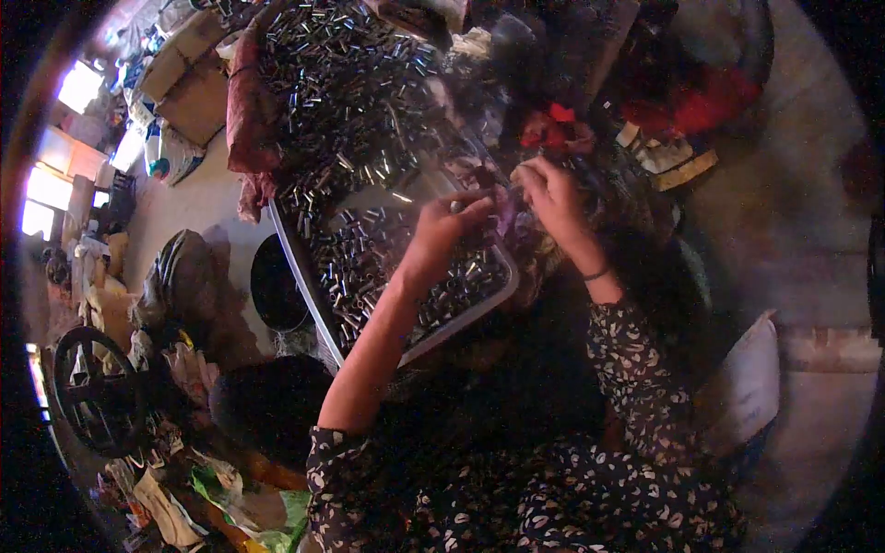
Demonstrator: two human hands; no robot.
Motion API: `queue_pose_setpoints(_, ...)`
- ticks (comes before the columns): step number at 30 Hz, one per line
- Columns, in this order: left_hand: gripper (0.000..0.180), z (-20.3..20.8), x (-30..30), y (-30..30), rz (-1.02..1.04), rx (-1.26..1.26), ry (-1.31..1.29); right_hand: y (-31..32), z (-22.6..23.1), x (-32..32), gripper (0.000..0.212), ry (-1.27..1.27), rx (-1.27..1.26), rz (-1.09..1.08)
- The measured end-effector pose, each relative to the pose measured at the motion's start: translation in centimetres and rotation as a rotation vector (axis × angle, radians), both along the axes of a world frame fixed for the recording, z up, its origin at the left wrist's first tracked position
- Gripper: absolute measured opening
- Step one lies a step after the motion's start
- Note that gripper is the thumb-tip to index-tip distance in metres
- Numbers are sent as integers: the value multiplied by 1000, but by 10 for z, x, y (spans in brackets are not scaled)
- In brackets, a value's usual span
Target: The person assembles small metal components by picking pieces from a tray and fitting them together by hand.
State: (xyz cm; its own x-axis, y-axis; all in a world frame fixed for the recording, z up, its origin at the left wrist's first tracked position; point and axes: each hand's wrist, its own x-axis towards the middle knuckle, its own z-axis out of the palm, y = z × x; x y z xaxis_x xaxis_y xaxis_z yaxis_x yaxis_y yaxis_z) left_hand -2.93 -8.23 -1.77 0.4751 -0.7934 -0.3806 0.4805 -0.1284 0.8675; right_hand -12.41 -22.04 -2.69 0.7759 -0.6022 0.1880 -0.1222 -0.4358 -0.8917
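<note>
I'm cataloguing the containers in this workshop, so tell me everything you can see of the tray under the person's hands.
The tray is shallow and rectangular with rounded corners and a pale raised rim; its material is hard to tell. It sits slanted in the picture, its far end running under a big heap of small metal tubes. More such tubes cover most of its floor, with a barer patch near the middle. The left hand reaches over it, pinching one tube; the right hand hovers past its right edge.

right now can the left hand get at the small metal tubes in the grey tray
Probably yes. The left hand hangs right over the grey tray, fingertips pinching something small, and the metal tubes lie loose and uncovered beneath it. The right hand is off to the side, not blocking.
</note>
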Motion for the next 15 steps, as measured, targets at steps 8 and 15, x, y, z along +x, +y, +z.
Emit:
queue_pose_setpoints(8,26,5,-5,-14,-68,118,-460,13,-4,-4,20,-167,167,50)
queue_pose_setpoints(15,24,20,-3,-5,-63,135,-323,-17,53,-62,21,-228,-614,-385)
